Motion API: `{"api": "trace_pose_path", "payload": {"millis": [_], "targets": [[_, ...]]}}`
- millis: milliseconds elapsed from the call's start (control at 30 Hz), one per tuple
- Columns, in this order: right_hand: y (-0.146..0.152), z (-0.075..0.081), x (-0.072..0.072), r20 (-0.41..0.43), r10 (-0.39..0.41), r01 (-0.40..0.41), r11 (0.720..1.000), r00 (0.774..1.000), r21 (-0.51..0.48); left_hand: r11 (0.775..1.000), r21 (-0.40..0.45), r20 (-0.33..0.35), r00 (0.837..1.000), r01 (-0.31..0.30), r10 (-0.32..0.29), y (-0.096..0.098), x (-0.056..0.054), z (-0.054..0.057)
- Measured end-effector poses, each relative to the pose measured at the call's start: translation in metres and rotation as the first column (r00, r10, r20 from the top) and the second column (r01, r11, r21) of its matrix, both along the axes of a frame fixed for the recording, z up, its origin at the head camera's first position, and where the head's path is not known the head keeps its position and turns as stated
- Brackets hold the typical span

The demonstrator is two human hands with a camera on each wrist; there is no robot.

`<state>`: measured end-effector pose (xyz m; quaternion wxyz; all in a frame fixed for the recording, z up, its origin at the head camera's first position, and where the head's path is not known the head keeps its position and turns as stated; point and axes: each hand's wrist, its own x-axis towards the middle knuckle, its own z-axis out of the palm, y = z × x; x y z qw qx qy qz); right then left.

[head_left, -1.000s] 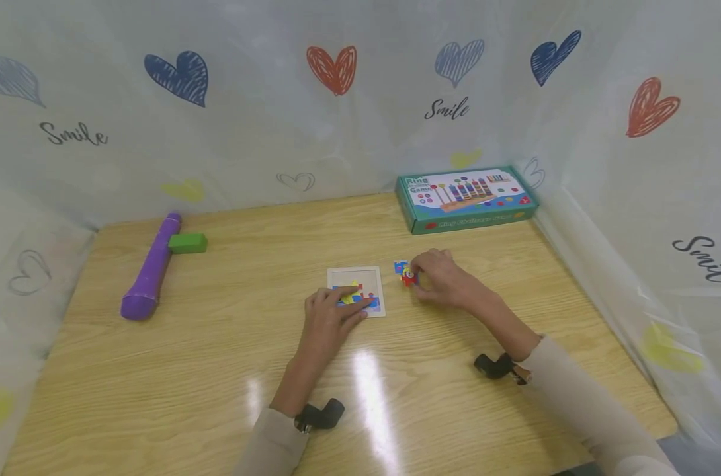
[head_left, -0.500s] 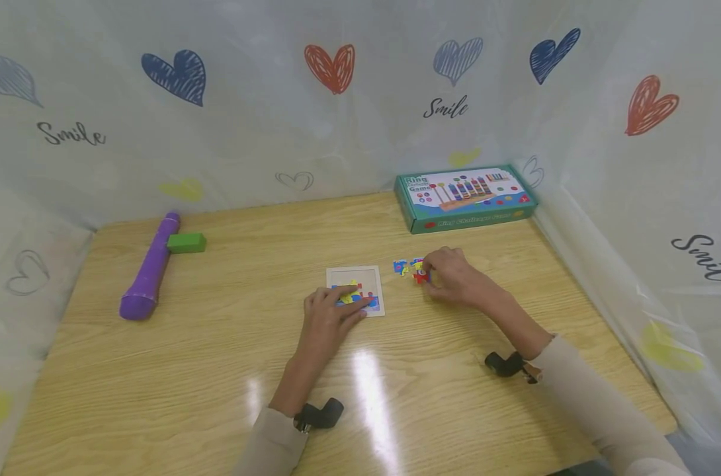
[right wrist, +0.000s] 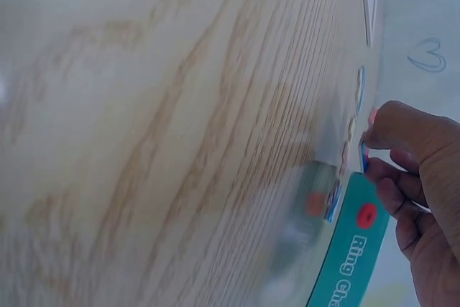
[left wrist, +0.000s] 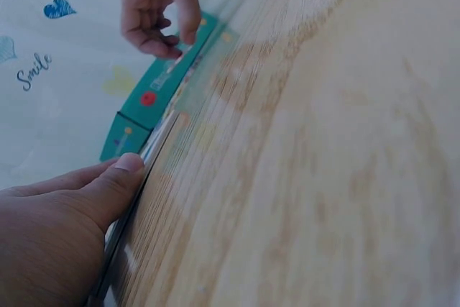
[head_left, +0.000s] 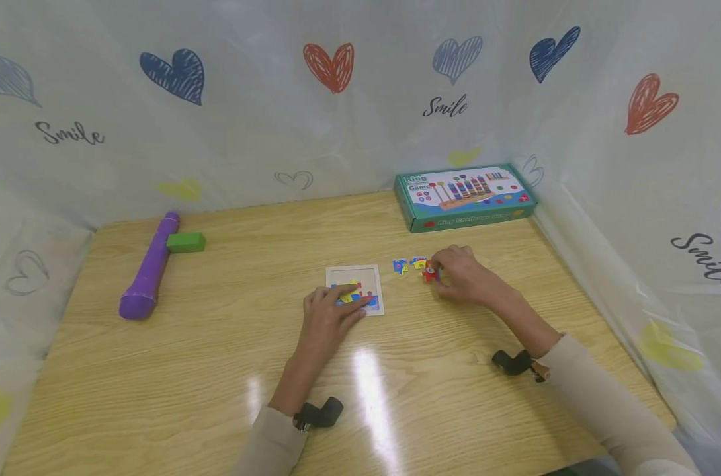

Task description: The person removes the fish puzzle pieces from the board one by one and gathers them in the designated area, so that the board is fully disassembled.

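Note:
A shallow square puzzle tray point(head_left: 381, 284) lies on the table, its near part filled with joined blue, yellow and red pieces. My left hand point(head_left: 325, 317) rests on it, fingers stretched over the pieces point(head_left: 348, 297). Its thumb point(left wrist: 118, 185) lies along the tray's edge in the left wrist view. To the right, my right hand point(head_left: 464, 276) pinches a red puzzle piece point(head_left: 429, 273) between thumb and fingers. Just left of that hand are a blue puzzle piece point(head_left: 399, 266) and a yellow and pink one point(head_left: 419, 262). The right fingers partly cover the red piece.
A green ring game box point(head_left: 467, 198) stands at the back right. On the left lie a purple microphone-shaped toy point(head_left: 152, 271) and a green block point(head_left: 186, 242) touching its side. White printed sheeting point(head_left: 241, 119) borders the wooden table point(head_left: 217, 370).
My right hand has moved to the right with the red puzzle piece, uncovering the blue and the yellow and pink pieces on the table. The left hand stays on the tray.

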<state>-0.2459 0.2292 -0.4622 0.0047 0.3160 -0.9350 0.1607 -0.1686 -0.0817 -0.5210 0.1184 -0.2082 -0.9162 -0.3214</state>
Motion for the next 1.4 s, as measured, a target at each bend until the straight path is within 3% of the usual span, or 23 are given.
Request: {"api": "trace_pose_path", "payload": {"millis": [767, 1400], "targets": [[0.021, -0.006, -0.001, -0.042, -0.006, 0.007, 1.0, 0.999, 0.03, 1.0, 0.012, 0.0, 1.0, 0.007, -0.007, 0.0, 0.0, 0.001], [0.029, -0.006, -0.002, -0.005, -0.034, 0.034, 0.997, 0.999, 0.071, 1.0, 0.009, -0.009, 1.0, 0.001, -0.001, -0.001, 0.0, 0.0]]}}
